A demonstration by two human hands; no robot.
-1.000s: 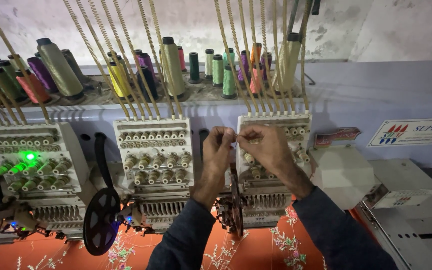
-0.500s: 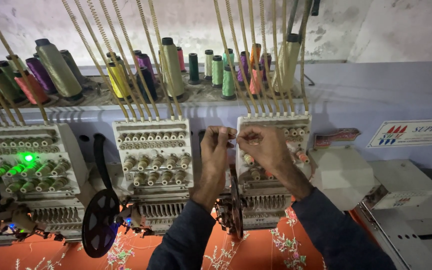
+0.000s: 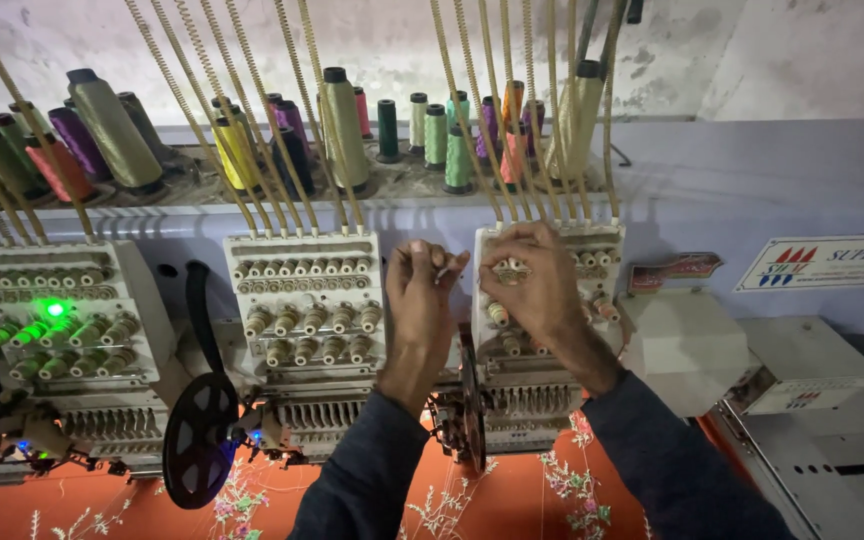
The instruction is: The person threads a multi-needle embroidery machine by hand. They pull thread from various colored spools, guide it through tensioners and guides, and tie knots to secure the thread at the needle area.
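Observation:
Both my hands are raised at the right embroidery head (image 3: 592, 250) of a multi-head machine. My left hand (image 3: 422, 300) is closed, pinching a thin thread or small pale piece near its fingertips, just left of that head. My right hand (image 3: 537, 285) rests against the head's upper tension knobs, fingers curled and pinching something small there; what it pinches is too small to tell. Dark sleeves cover both forearms. The needle area (image 3: 467, 410) below my hands is partly hidden by my wrists.
Two more heads stand to the left, the middle head (image 3: 307, 300) and the left head (image 3: 47, 320) with a green light. Thread cones (image 3: 112, 130) line a shelf above, with coiled guide tubes running down. Orange embroidered fabric (image 3: 512, 500) lies below. A black wheel (image 3: 197, 435) hangs low left.
Both hands have risen slightly up the right head. My left hand's fingers have closed tighter into a pinch.

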